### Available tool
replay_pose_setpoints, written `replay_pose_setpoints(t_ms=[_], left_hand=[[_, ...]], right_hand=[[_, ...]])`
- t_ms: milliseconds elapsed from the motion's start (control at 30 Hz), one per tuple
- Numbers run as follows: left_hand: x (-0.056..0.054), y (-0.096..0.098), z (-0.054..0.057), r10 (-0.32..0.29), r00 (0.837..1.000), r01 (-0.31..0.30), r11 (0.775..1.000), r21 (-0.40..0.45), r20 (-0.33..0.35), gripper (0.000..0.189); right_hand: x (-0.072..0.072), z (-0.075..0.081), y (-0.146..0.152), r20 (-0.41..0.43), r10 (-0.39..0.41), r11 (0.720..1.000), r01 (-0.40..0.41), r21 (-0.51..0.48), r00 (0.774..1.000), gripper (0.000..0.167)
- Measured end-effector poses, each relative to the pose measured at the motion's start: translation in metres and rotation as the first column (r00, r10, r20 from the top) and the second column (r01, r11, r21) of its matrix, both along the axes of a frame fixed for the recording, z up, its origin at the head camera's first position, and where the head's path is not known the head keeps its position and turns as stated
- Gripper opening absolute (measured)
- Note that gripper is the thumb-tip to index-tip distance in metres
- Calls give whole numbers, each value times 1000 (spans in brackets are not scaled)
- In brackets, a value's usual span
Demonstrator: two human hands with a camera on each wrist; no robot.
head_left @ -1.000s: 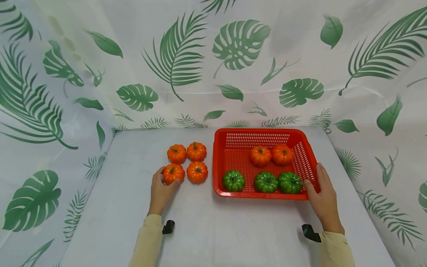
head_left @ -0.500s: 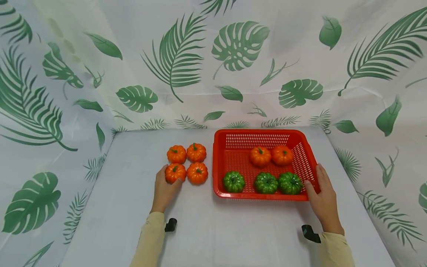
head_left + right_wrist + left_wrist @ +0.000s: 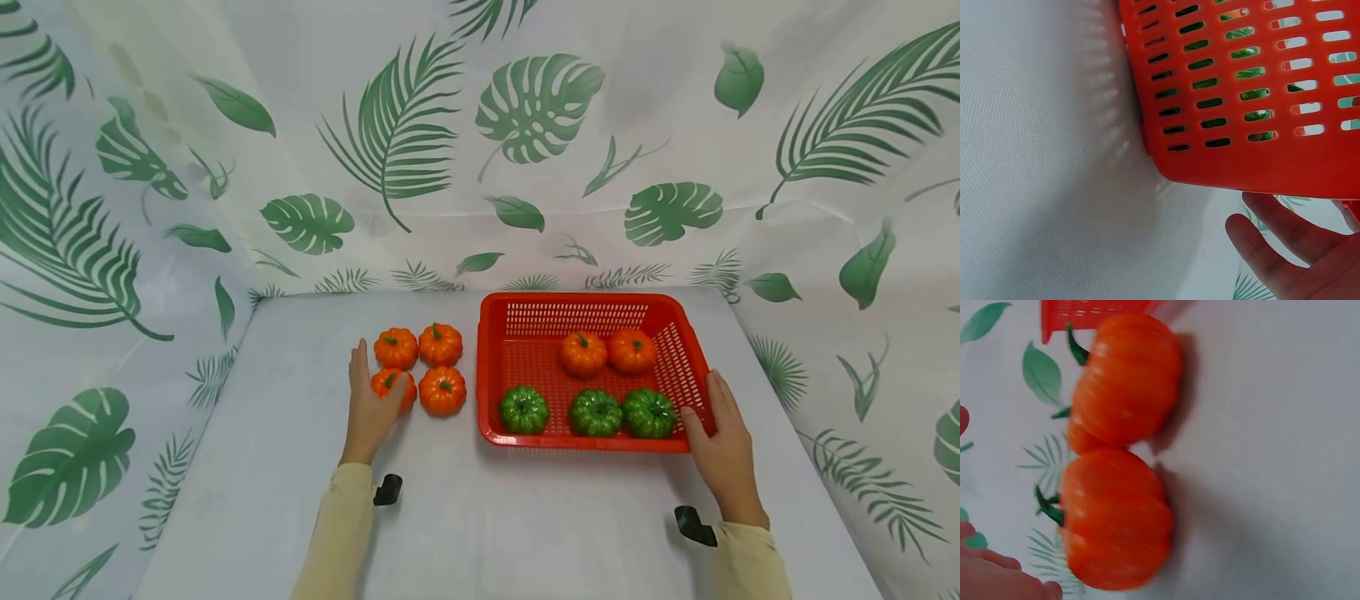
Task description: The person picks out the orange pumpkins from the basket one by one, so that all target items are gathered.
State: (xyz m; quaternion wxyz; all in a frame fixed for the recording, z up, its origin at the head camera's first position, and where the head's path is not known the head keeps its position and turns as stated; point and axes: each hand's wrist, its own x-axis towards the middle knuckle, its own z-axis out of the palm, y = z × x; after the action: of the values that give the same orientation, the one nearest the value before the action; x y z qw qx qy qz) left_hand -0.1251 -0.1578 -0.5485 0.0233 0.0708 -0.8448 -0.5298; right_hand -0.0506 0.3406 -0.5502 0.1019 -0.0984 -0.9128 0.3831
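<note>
My left hand (image 3: 372, 414) is beside the near-left orange toy pumpkin (image 3: 388, 385), thumb and fingers spread apart around its near and left sides. Its thumb partly covers this pumpkin in the head view. In the left wrist view the fingers (image 3: 997, 575) are off to the left, apart from the pumpkin (image 3: 1116, 519). Several orange pumpkins stand together in a tight two-by-two group. My right hand (image 3: 726, 446) holds the red plastic basket (image 3: 585, 442) at its near right corner, thumb at the rim and fingers along the outside wall (image 3: 1241, 162).
Inside the basket are two orange pumpkins (image 3: 583, 355) and three green ones (image 3: 524, 410). It stands on the white tabletop (image 3: 480, 517), right of the orange group. A leaf-printed curtain (image 3: 420, 150) surrounds the table at the back and sides.
The near-left pumpkin has shifted slightly right and now sits against its neighbours. My left hand has let go of it, its fingers straightening. The right hand stays at the basket.
</note>
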Motion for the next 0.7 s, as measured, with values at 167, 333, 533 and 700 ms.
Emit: replay_pose_setpoints(t_ms=[167, 333, 533, 700], left_hand=[[-9, 18, 24, -37, 994, 45, 996, 82, -100, 93], [-19, 44, 52, -56, 990, 75, 986, 151, -127, 90], [-37, 78, 71, -112, 987, 137, 961, 240, -117, 89], [-44, 99, 74, -140, 986, 161, 939, 305, -90, 90]], right_hand=[[0, 0, 0, -6, 2, 1000, -3, -3, 1000, 73], [-1, 1, 0, 0, -3, 1000, 3, -3, 1000, 74], [1, 1, -1, -7, -3, 1000, 3, -10, 1000, 72], [1, 1, -1, -14, 5, 1000, -5, -6, 1000, 73]])
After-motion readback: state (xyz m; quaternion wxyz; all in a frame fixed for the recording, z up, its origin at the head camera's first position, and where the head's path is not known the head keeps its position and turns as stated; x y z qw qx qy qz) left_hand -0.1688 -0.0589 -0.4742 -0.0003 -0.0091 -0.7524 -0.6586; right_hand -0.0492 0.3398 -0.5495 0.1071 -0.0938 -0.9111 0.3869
